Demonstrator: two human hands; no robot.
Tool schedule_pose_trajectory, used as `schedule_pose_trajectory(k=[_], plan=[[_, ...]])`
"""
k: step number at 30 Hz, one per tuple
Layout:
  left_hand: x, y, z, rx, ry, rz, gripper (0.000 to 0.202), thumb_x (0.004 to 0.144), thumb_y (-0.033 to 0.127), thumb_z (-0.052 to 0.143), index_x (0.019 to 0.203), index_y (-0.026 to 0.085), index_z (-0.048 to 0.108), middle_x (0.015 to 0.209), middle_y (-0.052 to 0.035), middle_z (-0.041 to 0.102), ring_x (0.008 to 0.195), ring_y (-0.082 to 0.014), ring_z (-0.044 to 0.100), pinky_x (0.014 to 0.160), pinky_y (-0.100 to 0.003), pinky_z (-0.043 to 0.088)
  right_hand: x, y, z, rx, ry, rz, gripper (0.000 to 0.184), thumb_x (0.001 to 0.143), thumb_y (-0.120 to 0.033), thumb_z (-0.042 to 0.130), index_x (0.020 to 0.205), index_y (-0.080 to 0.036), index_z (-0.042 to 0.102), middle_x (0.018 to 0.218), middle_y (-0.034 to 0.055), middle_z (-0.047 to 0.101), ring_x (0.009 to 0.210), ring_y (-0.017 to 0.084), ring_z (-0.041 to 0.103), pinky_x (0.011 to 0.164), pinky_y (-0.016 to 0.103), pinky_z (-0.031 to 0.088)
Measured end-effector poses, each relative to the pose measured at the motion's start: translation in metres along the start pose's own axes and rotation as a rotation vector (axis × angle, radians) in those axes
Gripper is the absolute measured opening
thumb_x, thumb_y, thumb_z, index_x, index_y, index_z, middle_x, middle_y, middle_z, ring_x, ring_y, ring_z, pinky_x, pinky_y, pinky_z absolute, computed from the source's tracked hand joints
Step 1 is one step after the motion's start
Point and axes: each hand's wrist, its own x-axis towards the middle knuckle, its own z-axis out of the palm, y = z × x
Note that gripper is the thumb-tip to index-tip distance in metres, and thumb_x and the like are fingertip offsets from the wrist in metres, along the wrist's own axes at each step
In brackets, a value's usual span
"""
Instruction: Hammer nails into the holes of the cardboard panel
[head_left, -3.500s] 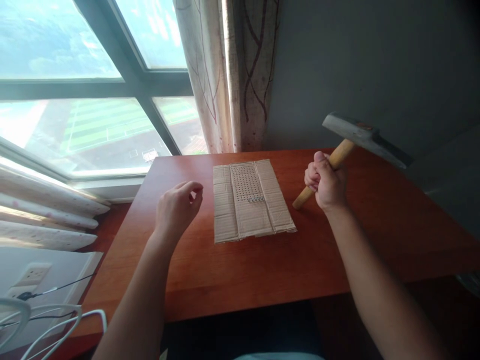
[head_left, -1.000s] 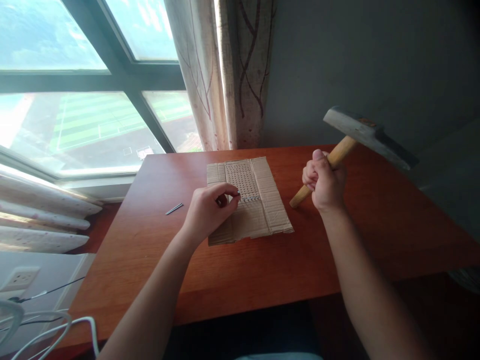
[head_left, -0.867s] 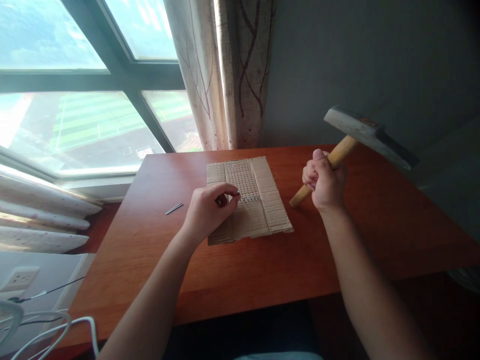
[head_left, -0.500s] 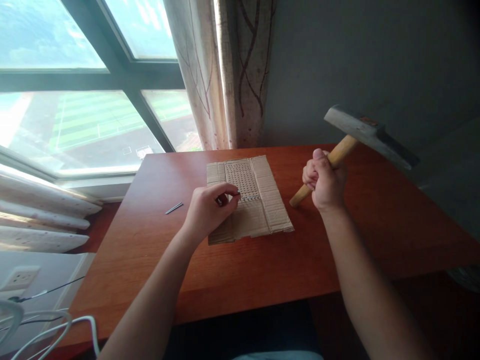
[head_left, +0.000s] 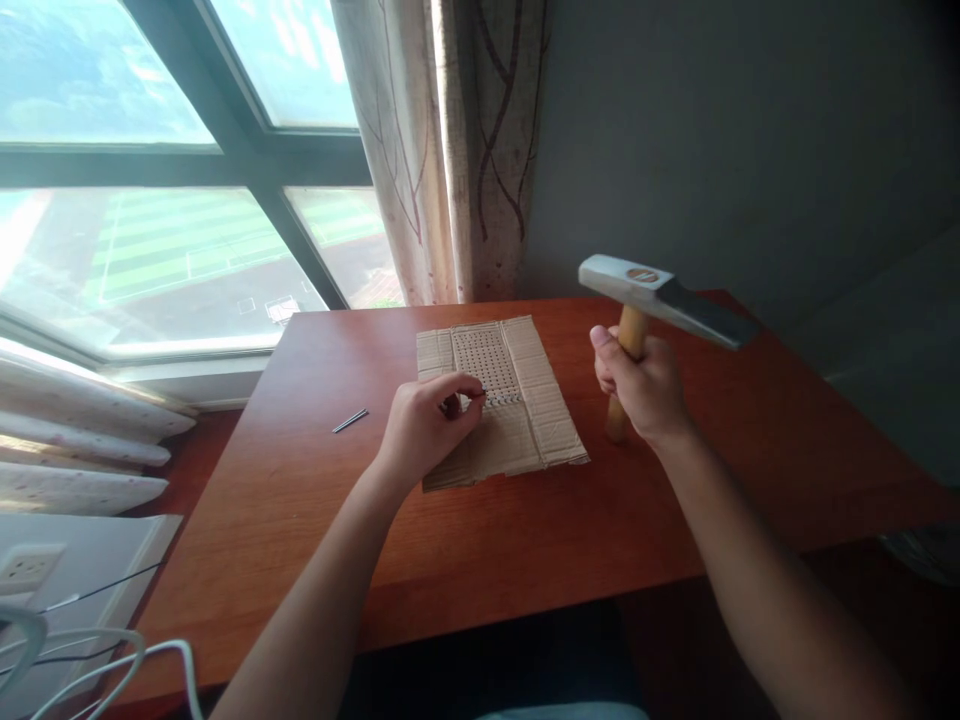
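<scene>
My left hand [head_left: 427, 422] is over the brown cardboard sheet [head_left: 506, 440], thumb and forefinger pinched on a small nail [head_left: 484, 391]. Most of that nail is hidden by the fingers. They are at the lower edge of a panel dotted with rows of small holes [head_left: 484, 362], near a row of dark marks. My right hand [head_left: 646, 388] is wrapped round the wooden handle of a hammer [head_left: 626, 285], held up to the right of the cardboard with its metal head on top. A few loose nails [head_left: 350, 420] lie together left of my left hand.
The reddish-brown wooden table [head_left: 420, 570] carries the cardboard. Behind it hangs a patterned curtain [head_left: 450, 200] beside a large window [head_left: 180, 240]. White cables [head_left: 120, 650] loop at the lower left, near a wall socket [head_left: 31, 568].
The hammer has swung left and down toward the cardboard, and its handle is now more upright. My left hand keeps its pinch at nearly the same spot.
</scene>
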Motion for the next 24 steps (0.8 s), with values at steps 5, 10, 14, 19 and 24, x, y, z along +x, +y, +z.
schedule_pose_trajectory(k=[5, 10, 14, 19, 24], plan=[[0.000, 0.001, 0.001, -0.029, 0.021, 0.007, 0.006, 0.079, 0.017, 0.064, 0.078, 0.019, 0.070, 0.064, 0.0031, 0.067, 0.051, -0.0072, 0.053, 0.054, -0.019, 0.045, -0.011, -0.010, -0.010, -0.325, -0.254, -0.009, 0.043, 0.086, -0.053, 0.067, 0.065, -0.020, 0.050, 0.057, -0.0037, 0.045, 0.052, 0.010, 0.037, 0.046, 0.025, 0.025], [-0.001, 0.001, 0.002, -0.018, 0.027, 0.010, 0.007, 0.080, 0.016, 0.064, 0.079, 0.019, 0.070, 0.063, 0.0040, 0.066, 0.051, -0.0069, 0.053, 0.056, -0.019, 0.045, -0.010, -0.032, -0.010, -0.555, -0.495, -0.057, 0.041, 0.092, -0.051, 0.060, 0.067, -0.020, 0.050, 0.057, -0.0047, 0.042, 0.050, 0.009, 0.036, 0.046, 0.026, 0.023], [-0.001, 0.001, 0.001, -0.006, 0.018, 0.006, 0.006, 0.080, 0.018, 0.065, 0.080, 0.020, 0.070, 0.063, 0.0046, 0.067, 0.051, -0.0068, 0.053, 0.057, -0.019, 0.045, -0.010, -0.048, -0.002, -0.675, -0.466, -0.185, 0.044, 0.092, -0.050, 0.061, 0.063, -0.020, 0.048, 0.052, -0.0044, 0.043, 0.047, 0.010, 0.038, 0.049, 0.027, 0.023], [-0.002, 0.002, 0.001, -0.012, 0.011, 0.008, 0.006, 0.080, 0.018, 0.064, 0.079, 0.020, 0.070, 0.064, 0.0041, 0.068, 0.052, -0.0073, 0.054, 0.057, -0.020, 0.045, -0.015, -0.058, 0.007, -0.605, -0.441, -0.210, 0.044, 0.095, -0.047, 0.057, 0.062, -0.021, 0.044, 0.051, -0.0039, 0.045, 0.045, 0.010, 0.039, 0.048, 0.028, 0.022], [-0.002, 0.001, 0.001, 0.015, 0.002, -0.003, 0.007, 0.081, 0.018, 0.065, 0.078, 0.019, 0.071, 0.064, 0.0034, 0.068, 0.053, -0.0079, 0.055, 0.055, -0.020, 0.042, -0.018, -0.064, 0.008, -0.691, -0.534, -0.104, 0.045, 0.096, -0.050, 0.053, 0.064, -0.021, 0.044, 0.051, -0.0032, 0.048, 0.045, 0.010, 0.041, 0.047, 0.028, 0.022]])
